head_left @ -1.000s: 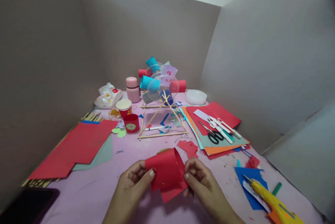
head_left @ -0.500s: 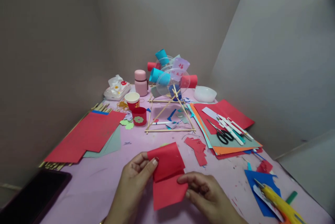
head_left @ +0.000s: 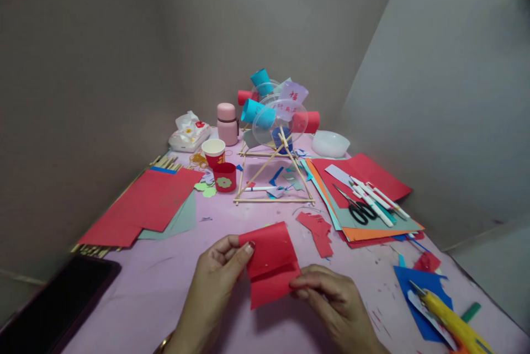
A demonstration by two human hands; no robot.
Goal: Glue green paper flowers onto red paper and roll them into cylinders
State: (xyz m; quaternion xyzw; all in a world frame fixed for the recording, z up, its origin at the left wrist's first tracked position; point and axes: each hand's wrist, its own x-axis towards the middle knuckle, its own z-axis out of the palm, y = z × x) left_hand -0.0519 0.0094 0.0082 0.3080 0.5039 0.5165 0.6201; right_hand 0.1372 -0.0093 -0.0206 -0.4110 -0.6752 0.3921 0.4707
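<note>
A creased piece of red paper (head_left: pixel 271 249) is held between both hands above the near middle of the table. My left hand (head_left: pixel 223 265) pinches its left edge, thumb on top. On the right, my right hand (head_left: pixel 327 293) grips the paper's lower right edge between thumb and fingers. The crease runs across the sheet, and its lower flap tilts away from the upper part. Just beyond lie red paper scraps (head_left: pixel 317 232). Farther back stands a wheel model on a stick frame (head_left: pixel 275 200), with blue, red and purple paper cups around clear discs (head_left: pixel 281 122).
Left are red sheets (head_left: pixel 144 205) over sticks, and a dark phone (head_left: pixel 62 304). Right lies a paper stack (head_left: pixel 351 232) bearing scissors (head_left: pixel 360 211) and pens. A yellow glue gun (head_left: pixel 451 321) rests at near right. Cups (head_left: pixel 224 178), a pink flask (head_left: pixel 227 127) and a bowl (head_left: pixel 330 144) stand behind.
The lower flap of the red paper has tilted and looks shorter now. My right hand has shifted slightly right along with it. The whole view has shifted a little.
</note>
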